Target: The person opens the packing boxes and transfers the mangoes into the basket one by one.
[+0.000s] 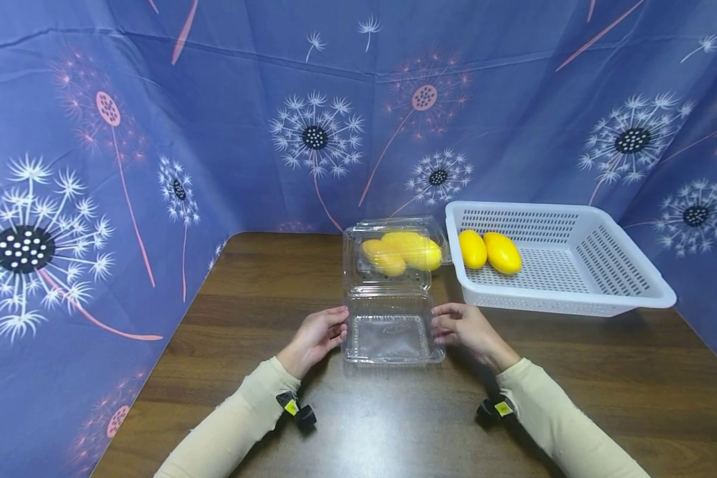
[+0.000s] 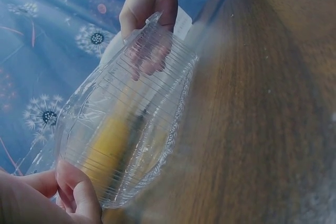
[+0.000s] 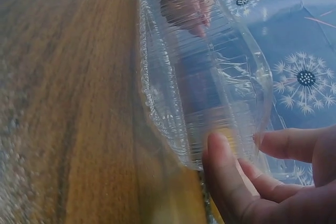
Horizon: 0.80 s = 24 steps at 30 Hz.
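A clear plastic clamshell box (image 1: pixel 394 360) stands unfolded before me, its lid (image 1: pixel 352 275) tipped back to the far side. Nothing lies in its ribbed base. My left hand (image 1: pixel 318 336) pinches the base's left rim between thumb and fingers. On the opposite side my right hand (image 1: pixel 467 330) holds the right rim, its thumb (image 3: pixel 223 156) against the outer wall. Behind the lid, a second clear box (image 1: pixel 439 229) contains several yellow mangoes (image 1: pixel 415 249), partly seen through the plastic. Whether the front box's base touches the table cannot be told.
A white slotted basket (image 1: pixel 550 302) stands at the back right, with two yellow mangoes (image 1: pixel 502 253) at its left end. The brown wooden table (image 1: pixel 245 285) is bounded by a blue dandelion-patterned cloth (image 1: pixel 233 133) at the back and sides.
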Motion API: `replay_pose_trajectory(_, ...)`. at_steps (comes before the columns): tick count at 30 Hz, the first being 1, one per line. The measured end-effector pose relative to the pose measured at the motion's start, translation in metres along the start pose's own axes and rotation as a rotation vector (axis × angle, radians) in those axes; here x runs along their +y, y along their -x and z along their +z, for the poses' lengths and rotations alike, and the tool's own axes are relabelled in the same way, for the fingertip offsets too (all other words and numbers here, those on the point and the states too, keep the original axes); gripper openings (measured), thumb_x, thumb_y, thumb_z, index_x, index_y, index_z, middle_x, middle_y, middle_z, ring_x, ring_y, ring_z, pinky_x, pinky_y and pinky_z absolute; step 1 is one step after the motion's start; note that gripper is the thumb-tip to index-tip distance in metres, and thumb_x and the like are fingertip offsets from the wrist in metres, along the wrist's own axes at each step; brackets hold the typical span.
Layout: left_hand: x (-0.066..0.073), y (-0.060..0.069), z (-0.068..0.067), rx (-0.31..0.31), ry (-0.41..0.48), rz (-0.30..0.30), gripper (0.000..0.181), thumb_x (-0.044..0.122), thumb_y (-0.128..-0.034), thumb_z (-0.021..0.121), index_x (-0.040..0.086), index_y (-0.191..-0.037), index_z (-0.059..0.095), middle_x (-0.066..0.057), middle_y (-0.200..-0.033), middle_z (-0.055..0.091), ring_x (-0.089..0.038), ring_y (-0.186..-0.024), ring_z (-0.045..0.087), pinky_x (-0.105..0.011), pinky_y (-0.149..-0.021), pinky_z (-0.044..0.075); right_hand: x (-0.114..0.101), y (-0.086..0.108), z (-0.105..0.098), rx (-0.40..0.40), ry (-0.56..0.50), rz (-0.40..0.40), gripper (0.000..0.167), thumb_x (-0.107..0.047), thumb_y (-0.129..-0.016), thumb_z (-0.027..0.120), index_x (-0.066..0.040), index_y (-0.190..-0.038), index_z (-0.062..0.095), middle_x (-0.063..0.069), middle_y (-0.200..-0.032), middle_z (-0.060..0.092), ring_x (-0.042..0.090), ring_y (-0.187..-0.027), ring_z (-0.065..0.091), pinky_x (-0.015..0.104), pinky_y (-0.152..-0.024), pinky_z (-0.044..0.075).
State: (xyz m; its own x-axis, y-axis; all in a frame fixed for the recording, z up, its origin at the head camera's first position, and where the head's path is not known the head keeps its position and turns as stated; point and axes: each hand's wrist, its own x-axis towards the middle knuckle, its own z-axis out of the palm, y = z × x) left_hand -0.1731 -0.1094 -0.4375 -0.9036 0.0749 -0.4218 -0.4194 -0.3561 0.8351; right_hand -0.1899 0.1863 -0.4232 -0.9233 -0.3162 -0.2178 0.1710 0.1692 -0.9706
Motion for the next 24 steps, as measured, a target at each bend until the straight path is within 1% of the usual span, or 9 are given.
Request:
replay_pose_trajectory(5, 0.0, 0.0, -0.001, 0.002, 0.004, -0.003, 0.036, 0.002, -0.0954, 0.054, -0.009, -0.129, 0.047, 0.005, -0.075, 0.055, -0.003, -0.065, 0.051, -0.014, -0.06, 0.048, 0.001, 0.001, 0.002, 0.013, -0.007, -0.012, 0.04, -0.001, -0.095, 0.051, 0.02, -0.128, 0.041, 0.019, -0.103, 0.062, 0.018, -0.084, 0.065, 0.03, -0.075, 0.061)
replay_pose_trajectory(9, 0.002, 0.001, -0.003, 0.01, 0.001, -0.003, 0.035, 0.002, -0.0956, 0.054, -0.008, -0.129, 0.048, 0.005, -0.075, 0.055, -0.003, -0.065, 0.051, -0.014, -0.06, 0.048, 0.001, 0.001, 0.005, 0.024, -0.015, -0.017, 0.039, -0.001, -0.095, 0.051, 0.019, -0.127, 0.042, 0.016, -0.1, 0.062, 0.017, -0.082, 0.064, 0.029, -0.074, 0.061)
replay_pose_trajectory(12, 0.004, 0.002, -0.005, -0.002, -0.009, 0.0, 0.036, 0.003, -0.0964, 0.053, -0.008, -0.13, 0.047, 0.006, -0.076, 0.054, -0.003, -0.065, 0.051, -0.014, -0.062, 0.048, 0.001, 0.001, 0.007, 0.026, -0.023, -0.02, 0.038, 0.0, -0.095, 0.051, 0.019, -0.126, 0.043, 0.012, -0.096, 0.063, 0.017, -0.08, 0.065, 0.029, -0.073, 0.061)
replay_pose_trajectory(16, 0.008, 0.002, -0.008, -0.026, -0.026, 0.002, 0.038, 0.003, -0.0974, 0.051, -0.008, -0.133, 0.044, 0.006, -0.077, 0.053, -0.004, -0.066, 0.05, -0.014, -0.062, 0.047, 0.0, 0.0, 0.01, 0.028, -0.03, -0.019, 0.039, 0.0, -0.094, 0.052, 0.019, -0.127, 0.043, 0.011, -0.095, 0.065, 0.015, -0.079, 0.066, 0.03, -0.073, 0.061)
replay_pose_trajectory(19, 0.012, 0.001, -0.011, -0.023, -0.026, -0.002, 0.038, 0.003, -0.0975, 0.05, -0.008, -0.133, 0.043, 0.006, -0.077, 0.054, -0.003, -0.066, 0.05, -0.014, -0.062, 0.048, -0.002, -0.002, 0.013, 0.039, -0.035, -0.013, 0.039, 0.0, -0.094, 0.054, 0.018, -0.127, 0.044, 0.012, -0.095, 0.065, 0.015, -0.079, 0.066, 0.03, -0.073, 0.061)
replay_pose_trajectory(24, 0.021, 0.0, -0.016, -0.026, -0.028, 0.008, 0.039, 0.004, -0.0983, 0.05, -0.007, -0.135, 0.042, 0.007, -0.077, 0.054, -0.003, -0.066, 0.05, -0.015, -0.063, 0.047, -0.006, -0.008, 0.019, 0.054, -0.041, -0.019, 0.038, 0.0, -0.093, 0.054, 0.017, -0.126, 0.046, 0.012, -0.094, 0.065, 0.016, -0.077, 0.066, 0.03, -0.071, 0.061)
